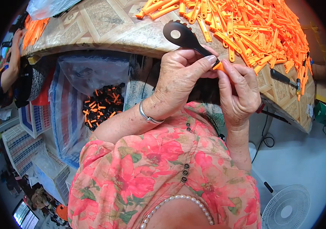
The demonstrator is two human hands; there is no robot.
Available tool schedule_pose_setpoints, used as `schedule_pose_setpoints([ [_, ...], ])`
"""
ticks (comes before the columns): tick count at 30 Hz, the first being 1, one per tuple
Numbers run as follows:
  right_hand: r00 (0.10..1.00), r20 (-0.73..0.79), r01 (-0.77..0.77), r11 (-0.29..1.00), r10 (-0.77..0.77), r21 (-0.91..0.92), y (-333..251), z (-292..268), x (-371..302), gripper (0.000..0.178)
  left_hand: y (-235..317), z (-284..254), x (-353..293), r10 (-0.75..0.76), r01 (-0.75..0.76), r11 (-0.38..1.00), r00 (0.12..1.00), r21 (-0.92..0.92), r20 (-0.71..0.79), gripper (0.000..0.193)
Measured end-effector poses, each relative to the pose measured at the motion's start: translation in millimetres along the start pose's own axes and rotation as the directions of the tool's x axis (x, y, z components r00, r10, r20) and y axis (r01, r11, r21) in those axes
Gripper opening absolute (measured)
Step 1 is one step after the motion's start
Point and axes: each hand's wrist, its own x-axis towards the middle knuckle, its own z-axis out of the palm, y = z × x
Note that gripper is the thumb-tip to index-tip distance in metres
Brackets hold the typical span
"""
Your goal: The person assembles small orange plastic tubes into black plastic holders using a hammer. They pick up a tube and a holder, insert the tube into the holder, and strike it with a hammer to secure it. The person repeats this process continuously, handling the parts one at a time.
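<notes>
A black spaghetti server (184,35), with a toothed rim and a round hole in its bowl, is held over the table's near edge. My left hand (182,74) is closed around its neck, thumb on top. At the neck's lower end sits a short orange piece (219,65). My right hand (241,86) pinches that orange piece between thumb and fingers; how far the two parts are joined is hidden by my fingers. Beyond my hands a large heap of orange plastic handles (250,30) covers the table's right side.
The wood-patterned table (105,26) curves across the top. A black-handled screwdriver-like tool (281,76) lies at right. Below the table, a striped bag (61,114) holds black pieces with orange ends (101,105). Far left, another person's arm (14,65) reaches toward orange handles (35,32). A white fan (287,210) stands lower right.
</notes>
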Motion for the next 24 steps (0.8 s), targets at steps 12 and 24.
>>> schedule_pose_setpoints([
  [12, 0.987, 0.044, -0.161, 0.977, 0.156, 0.138, -1, -4, -1, 0.024, -3, -7, -2, 0.125, -0.141, 0.984, 0.982, 0.11, 0.138, 0.024],
  [24, 0.921, 0.231, -0.373, 0.876, 0.312, 0.306, -5, -11, 1, 0.014, -1, -19, -1, 0.244, -0.318, 0.902, 0.933, 0.293, 0.264, 0.022],
])
